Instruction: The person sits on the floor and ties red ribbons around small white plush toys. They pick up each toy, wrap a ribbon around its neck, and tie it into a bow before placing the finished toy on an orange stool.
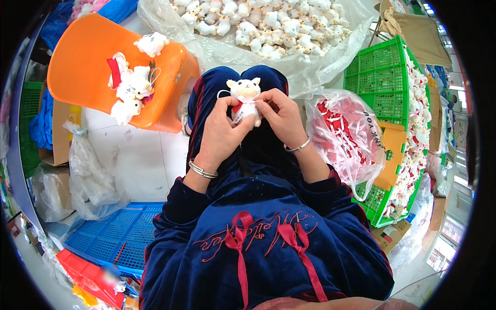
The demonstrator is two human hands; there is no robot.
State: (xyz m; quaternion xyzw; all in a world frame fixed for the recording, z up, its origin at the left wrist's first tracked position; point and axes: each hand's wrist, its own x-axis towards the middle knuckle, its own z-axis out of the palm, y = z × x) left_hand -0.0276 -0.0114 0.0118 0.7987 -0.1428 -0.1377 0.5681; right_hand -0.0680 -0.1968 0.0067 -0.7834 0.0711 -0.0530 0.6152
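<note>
Both hands (253, 121) around a white plush toy (245, 93), its lower body hidden.

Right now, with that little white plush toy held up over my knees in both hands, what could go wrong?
1. The small white plush toy is held only at the fingertips of the left hand and right hand, above the lap; a slip could drop it to the floor.
2. The plush toys on the orange chair sit near its front edge and might fall if it is bumped.
3. The clear bag of red pieces leans against the green crate and may spill.
</note>
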